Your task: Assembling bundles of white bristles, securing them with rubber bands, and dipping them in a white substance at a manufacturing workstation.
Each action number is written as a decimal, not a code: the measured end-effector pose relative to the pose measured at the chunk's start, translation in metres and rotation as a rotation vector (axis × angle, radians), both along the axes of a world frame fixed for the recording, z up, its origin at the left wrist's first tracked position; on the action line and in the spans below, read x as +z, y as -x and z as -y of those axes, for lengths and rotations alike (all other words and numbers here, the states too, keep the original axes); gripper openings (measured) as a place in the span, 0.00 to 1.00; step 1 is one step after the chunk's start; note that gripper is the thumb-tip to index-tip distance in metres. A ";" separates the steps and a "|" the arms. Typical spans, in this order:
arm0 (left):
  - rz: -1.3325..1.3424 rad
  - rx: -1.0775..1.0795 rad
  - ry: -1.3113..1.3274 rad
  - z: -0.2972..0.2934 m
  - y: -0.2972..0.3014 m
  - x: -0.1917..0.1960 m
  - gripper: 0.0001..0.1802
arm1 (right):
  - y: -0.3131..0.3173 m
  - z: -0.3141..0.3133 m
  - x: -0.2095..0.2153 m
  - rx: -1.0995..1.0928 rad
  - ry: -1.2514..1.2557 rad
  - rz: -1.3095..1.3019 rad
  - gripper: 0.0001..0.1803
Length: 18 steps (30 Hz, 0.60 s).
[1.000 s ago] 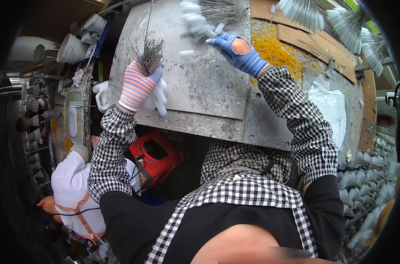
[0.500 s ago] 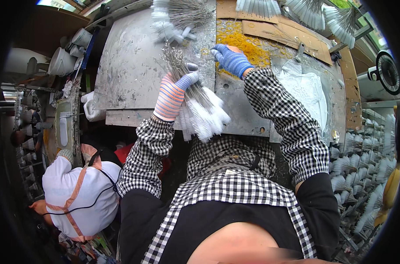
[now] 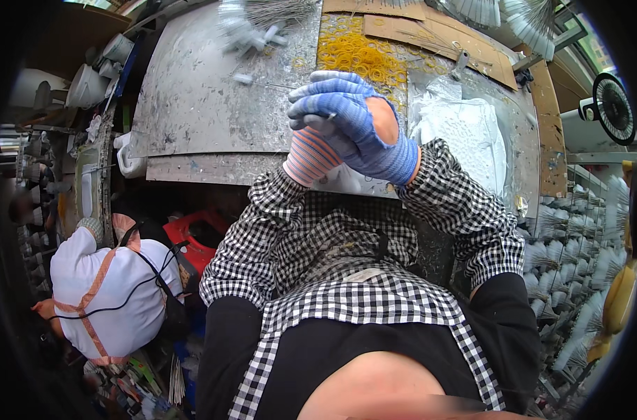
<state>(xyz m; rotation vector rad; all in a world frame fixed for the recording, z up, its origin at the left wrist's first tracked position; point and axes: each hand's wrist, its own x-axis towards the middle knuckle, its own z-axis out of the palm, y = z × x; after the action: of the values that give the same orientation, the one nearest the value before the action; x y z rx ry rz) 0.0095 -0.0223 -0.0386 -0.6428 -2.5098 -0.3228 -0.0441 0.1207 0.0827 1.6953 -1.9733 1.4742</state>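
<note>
The relation that counts: the brush bundle (image 3: pixel 341 180) is directly under both hands, its white bristle ends showing btw. the wrists at the near edge of the metal table (image 3: pixel 206 91), i.e. on the body side. Its long axis seems to run from the grip back toward that near edge, approx. square to it, but w/ the upper part covered the exact tilt can't be read. L hand (image 3: pixel 311 157), in the striped glove, is lower and, judging by those bristles, wrapped round the bundle (its fingers are masked, so that's inference). R hand (image 3: pixel 357 115), in the blue glove, is laid across the top of L, fingers curled and pointing to the table's left side; can't tell if it's pinching anything, as its palm side is hidden. Yellow rubber bands (image 3: pixel 360 56) lie loose beyond the hands, toward the far edge; R is the nearer hand to them. A stray brush (image 3: pixel 243 78) lies flat just left of the R fingertips, wire end toward them, and more brushes (image 3: pixel 238 31) lie by the far edge, left of the bands. White sheet (image 3: pixel 465 129) is off to the right, near the table's right edge, apart from both hands.
</note>
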 end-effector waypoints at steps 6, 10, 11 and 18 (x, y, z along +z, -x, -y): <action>0.377 -0.148 -0.722 -0.014 0.003 0.035 0.18 | -0.013 -0.015 0.069 -0.034 0.217 -0.131 0.26; -0.126 -0.089 -0.263 -0.020 0.014 -0.010 0.12 | -0.013 -0.008 -0.007 -0.319 -0.551 -0.251 0.25; -0.127 -0.092 -0.269 -0.021 0.015 -0.007 0.12 | -0.013 -0.010 -0.009 -0.259 -0.581 -0.163 0.23; -0.048 -0.185 -0.556 -0.032 -0.022 0.026 0.11 | -0.029 0.003 0.000 -0.252 -0.827 -0.040 0.22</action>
<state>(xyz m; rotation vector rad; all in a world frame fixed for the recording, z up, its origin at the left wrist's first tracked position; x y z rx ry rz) 0.0310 0.0099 -0.0124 -0.6367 -2.1673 -1.0127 -0.0155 0.1176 0.0824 1.5715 -2.8654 0.5403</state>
